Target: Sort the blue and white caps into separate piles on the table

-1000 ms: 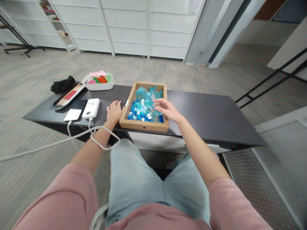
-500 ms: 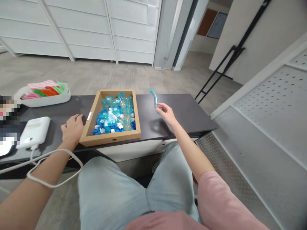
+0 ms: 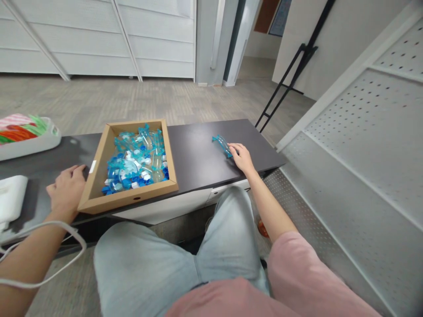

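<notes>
A shallow cardboard box sits on the dark table, holding several clear blue tubes and blue and white caps. My right hand rests on the table at the right, its fingers pinched on one end of a clear blue tube that lies on the tabletop. My left hand lies on the table against the box's left side, fingers loosely curled, holding nothing.
A white tray with coloured strips stands at the far left. A white power bank with a cable lies near my left wrist. A perforated metal panel rises to the right of the table.
My right hand took a blue tube out of the box, carried it right and lowered it onto the table. The view swung right. My left hand stayed beside the box.
</notes>
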